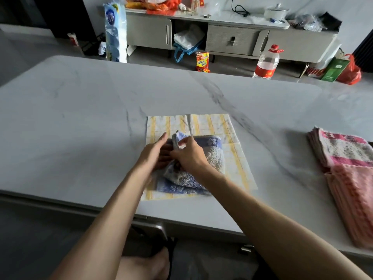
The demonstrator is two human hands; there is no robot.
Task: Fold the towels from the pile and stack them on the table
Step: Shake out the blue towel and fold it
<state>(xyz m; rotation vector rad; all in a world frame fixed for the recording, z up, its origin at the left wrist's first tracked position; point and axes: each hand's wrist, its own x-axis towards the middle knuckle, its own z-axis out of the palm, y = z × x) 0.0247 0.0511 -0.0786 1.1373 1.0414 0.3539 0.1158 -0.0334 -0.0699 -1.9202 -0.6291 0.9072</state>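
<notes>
- My right hand (189, 156) pinches a fold of the blue towel (212, 150), which lies on a yellow-striped cloth (201, 122) mid-table (80, 118).
- My left hand (153, 152), fingers straight, presses its left side.
- Pink towels (347, 158) stacked right.

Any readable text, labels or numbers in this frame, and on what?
"ng", red, partly hidden, on the white bag.
Print on the snack bag: too blurred.
Label on the bottle: too blurred.
Print on the blue pack: too blurred.
Logo on the green bag: too small.
</notes>
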